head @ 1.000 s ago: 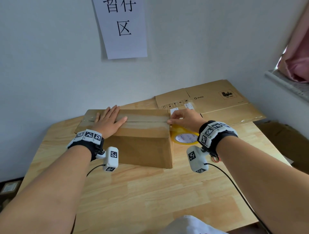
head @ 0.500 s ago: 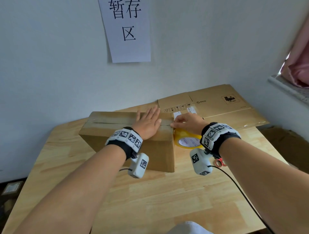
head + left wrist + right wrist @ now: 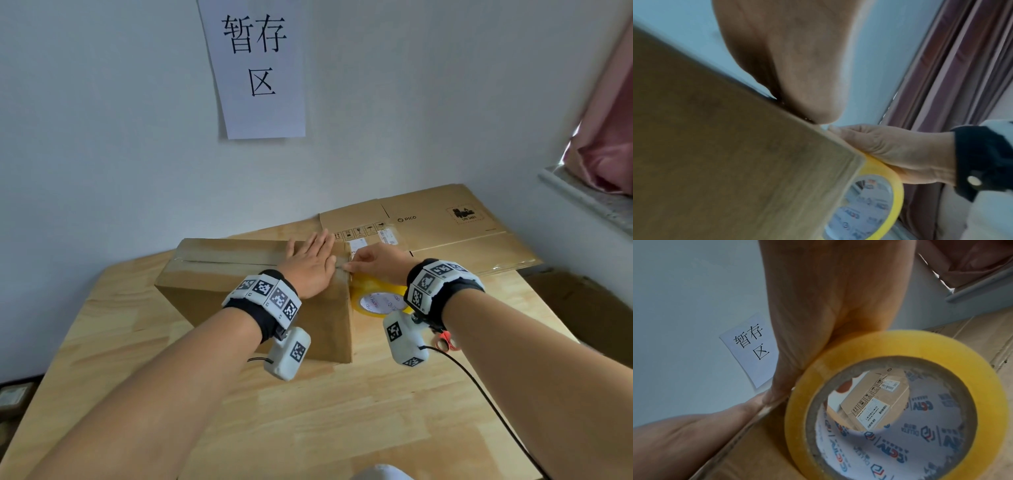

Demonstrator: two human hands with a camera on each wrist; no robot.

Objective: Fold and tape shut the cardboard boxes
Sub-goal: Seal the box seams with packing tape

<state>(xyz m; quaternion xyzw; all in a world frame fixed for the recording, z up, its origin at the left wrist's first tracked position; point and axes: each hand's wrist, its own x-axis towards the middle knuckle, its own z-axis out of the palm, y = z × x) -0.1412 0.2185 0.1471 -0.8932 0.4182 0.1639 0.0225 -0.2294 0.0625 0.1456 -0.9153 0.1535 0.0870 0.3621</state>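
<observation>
The cardboard box [image 3: 246, 274] sits on the counter [image 3: 308, 411], flaps down, tape along its top seam. The left hand [image 3: 310, 265] lies flat with straight fingers on the seam's right end. The right hand [image 3: 376, 262] grips the tape roll [image 3: 380, 298] at the box's right edge. Best to keep pressing firmly while pulling the roll taut down the side

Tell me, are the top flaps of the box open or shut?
Shut: the box flaps lie flat, tape runs along the seam, the left hand presses it.

Tape roll [image 3: 376, 294] right of box [image 3: 239, 274]
</observation>
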